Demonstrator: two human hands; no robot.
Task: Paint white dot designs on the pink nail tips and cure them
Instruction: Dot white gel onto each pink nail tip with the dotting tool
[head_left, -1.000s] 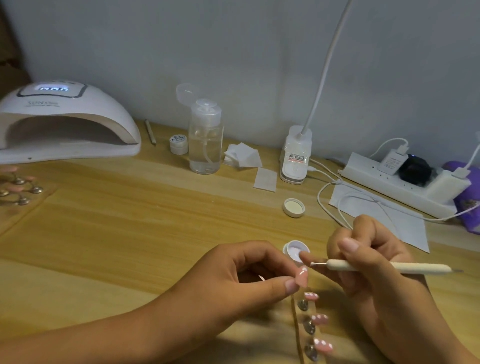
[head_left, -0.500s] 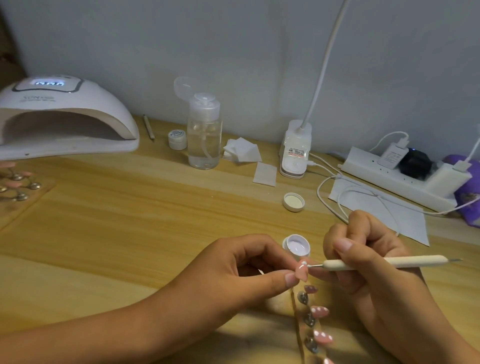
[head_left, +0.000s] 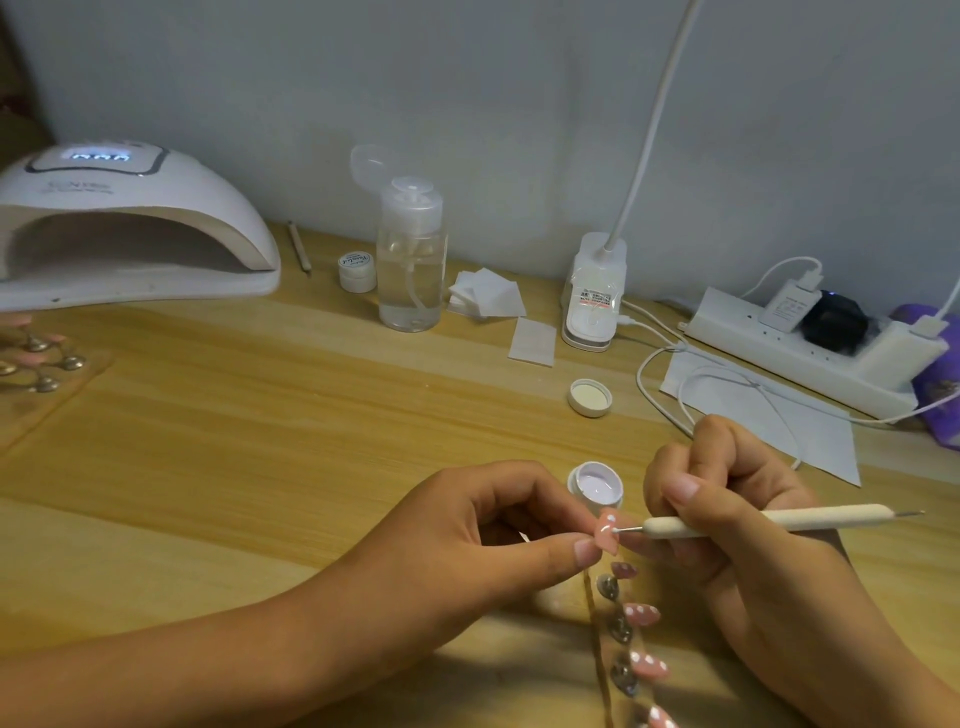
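While the left hand (head_left: 467, 535) pinches a pink nail tip (head_left: 607, 532) between thumb and forefinger, the right hand (head_left: 727, 499) keeps its fingers (head_left: 675, 493) clamped round a dotting tool (head_left: 753, 522), its metal point touching the tip just right of the left thumb. A tremor could, I judge, smear the wet white dots or push the tip out of the pinch. The open gel pot (head_left: 596, 480) just behind the fingers might be knocked. Whether the tip sits on a stand is unclear. Dotted tips (head_left: 641, 616) lie below the fingers on the desk (head_left: 260, 441).

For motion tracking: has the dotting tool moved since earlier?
Yes. Against the open jar, the dotting tool shifted toward the camera, its tip onto the pink nail tip.
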